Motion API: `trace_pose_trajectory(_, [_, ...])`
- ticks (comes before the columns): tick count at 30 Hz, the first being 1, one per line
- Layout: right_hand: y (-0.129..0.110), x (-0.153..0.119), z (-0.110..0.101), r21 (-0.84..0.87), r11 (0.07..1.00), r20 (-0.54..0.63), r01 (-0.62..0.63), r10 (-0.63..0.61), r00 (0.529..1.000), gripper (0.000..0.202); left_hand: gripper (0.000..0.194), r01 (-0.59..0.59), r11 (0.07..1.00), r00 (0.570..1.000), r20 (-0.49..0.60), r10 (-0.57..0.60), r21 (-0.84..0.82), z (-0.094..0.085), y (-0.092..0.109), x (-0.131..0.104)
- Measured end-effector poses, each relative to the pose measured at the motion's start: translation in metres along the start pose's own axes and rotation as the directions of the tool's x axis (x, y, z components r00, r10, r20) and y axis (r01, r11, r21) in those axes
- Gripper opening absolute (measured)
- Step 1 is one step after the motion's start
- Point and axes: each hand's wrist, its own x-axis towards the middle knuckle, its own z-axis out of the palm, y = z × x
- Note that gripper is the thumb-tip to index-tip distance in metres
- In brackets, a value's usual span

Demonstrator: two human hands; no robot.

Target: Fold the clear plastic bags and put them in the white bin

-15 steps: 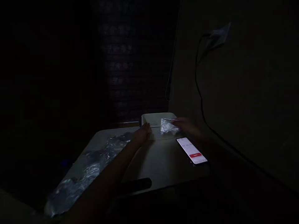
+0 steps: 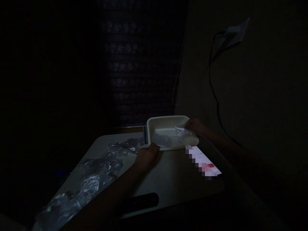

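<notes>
A white plastic tub stands at the far end of the small white table, with clear plastic lying inside it. My left hand is at the tub's near left corner, its fingers bent over the rim. My right hand is at the tub's right side, fingers pinched on a clear plastic bag that hangs inside the rim. A long heap of crumpled clear plastic bags lies along the table's left side, partly behind my left forearm. Dim light hides finer detail.
A lit phone lies on the white table near my right forearm. The tabletop has a dark handle slot at its front edge. A black cable runs down the right wall, and a dark patterned blind hangs behind.
My left hand has come nearer along the tub's rim. My right hand has moved slightly right, and the plastic bag is now lower in the tub. The view has shifted slightly.
</notes>
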Motion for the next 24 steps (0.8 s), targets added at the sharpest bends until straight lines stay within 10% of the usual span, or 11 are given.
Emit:
trace_pose_trajectory(11, [-0.006,-0.021,0.030,-0.161,0.982,0.246,-0.100,0.138,0.959,0.019,0.022,-0.078,0.996,0.997,-0.021,0.079,0.035,0.005,0.002,-0.013])
trace_pose_trajectory(24, [-0.002,-0.020,0.063,-0.468,0.884,0.158,-0.021,0.107,0.982,0.021,0.023,-0.067,0.996,0.997,-0.026,0.069,0.057,0.008,0.003,-0.014])
